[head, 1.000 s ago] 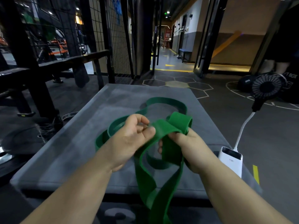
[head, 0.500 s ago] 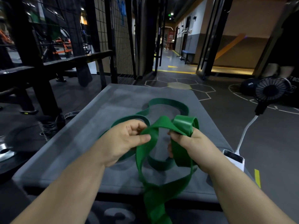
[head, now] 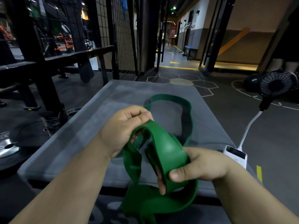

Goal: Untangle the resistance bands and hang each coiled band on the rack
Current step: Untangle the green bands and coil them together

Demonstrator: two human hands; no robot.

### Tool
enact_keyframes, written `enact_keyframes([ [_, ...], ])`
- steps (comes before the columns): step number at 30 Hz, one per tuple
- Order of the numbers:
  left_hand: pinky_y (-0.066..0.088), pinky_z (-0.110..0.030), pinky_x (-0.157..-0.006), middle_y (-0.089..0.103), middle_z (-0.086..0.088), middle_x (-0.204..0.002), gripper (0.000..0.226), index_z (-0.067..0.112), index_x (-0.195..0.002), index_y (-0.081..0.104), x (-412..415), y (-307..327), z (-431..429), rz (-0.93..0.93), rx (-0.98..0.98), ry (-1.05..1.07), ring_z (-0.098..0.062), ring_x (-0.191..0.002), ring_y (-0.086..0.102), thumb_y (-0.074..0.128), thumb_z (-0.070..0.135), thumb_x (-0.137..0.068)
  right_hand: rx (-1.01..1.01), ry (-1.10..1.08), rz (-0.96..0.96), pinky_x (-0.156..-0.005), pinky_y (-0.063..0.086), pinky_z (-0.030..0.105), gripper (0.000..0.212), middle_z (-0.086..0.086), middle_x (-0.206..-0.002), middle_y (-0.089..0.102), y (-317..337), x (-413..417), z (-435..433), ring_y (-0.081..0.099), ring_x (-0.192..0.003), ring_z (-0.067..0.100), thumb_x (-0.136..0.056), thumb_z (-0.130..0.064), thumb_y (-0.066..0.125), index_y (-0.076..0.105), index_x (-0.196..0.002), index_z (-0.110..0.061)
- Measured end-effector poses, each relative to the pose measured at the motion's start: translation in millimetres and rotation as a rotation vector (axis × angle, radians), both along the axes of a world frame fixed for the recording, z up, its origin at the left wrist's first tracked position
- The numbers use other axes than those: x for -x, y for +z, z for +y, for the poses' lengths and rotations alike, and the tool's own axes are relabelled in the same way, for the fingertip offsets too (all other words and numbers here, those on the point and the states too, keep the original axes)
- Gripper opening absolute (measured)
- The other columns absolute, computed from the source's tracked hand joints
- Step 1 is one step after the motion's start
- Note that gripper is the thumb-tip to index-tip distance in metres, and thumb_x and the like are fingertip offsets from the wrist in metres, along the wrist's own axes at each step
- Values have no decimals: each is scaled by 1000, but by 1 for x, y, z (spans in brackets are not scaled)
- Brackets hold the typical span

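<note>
Now | left hand [head: 124, 126], right hand [head: 200, 165] both grip green band [head: 168, 152] | power bank [head: 236, 155] at grey platform's [head: 80, 135] right edge | fan [head: 275, 85] beyond.

A gym: black steel frame [head: 30, 46] at 10 o'clock, metal weight plate [head: 6, 147] on the floor at 9, dark medicine ball [head: 252, 81] at 2, hexagon floor markings [head: 181, 81] at 12, green resistance band [head: 168, 147] at 6.

Grey padded platform [head: 90, 131]; far loop of green resistance band [head: 168, 152] lying on top; white power bank [head: 235, 155] at right edge
</note>
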State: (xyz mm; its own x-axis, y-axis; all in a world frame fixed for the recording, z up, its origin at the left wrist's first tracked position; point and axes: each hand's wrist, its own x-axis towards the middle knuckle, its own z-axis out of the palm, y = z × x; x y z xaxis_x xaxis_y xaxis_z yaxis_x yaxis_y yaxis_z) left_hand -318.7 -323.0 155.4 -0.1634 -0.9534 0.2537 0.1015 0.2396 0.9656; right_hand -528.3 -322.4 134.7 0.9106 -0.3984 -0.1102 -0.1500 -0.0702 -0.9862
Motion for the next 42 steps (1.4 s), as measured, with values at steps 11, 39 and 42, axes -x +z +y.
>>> enact_keyframes([
  [11,43,-17,-57,55,4,-71,6,14,-95,58,9,-34,-6,-36,-176,-267,-6,-61,51,56,19,-92,-44,214,-98,-94,42,45,46,20,-109,59,-6,-5,-10,54,-104,33,-83,-28,73,62,-103,12],
  [39,36,-59,-107,59,-27,-125,78,-2,-129,53,7,-39,-4,51,-169,-451,-45,-120,53,79,47,-74,-529,87,-667,-81,51,33,36,7,-100,70,-27,2,-21,71,-88,19,-98,-36,48,57,-112,-4],
  [42,44,-37,-101,63,-11,-128,67,9,-132,56,-2,-37,-8,-33,-128,-452,-28,-123,56,72,48,-80,-548,102,-668,-74,49,30,36,6,-100,71,-28,2,-20,71,-82,16,-98,-34,47,54,-115,-3],
])
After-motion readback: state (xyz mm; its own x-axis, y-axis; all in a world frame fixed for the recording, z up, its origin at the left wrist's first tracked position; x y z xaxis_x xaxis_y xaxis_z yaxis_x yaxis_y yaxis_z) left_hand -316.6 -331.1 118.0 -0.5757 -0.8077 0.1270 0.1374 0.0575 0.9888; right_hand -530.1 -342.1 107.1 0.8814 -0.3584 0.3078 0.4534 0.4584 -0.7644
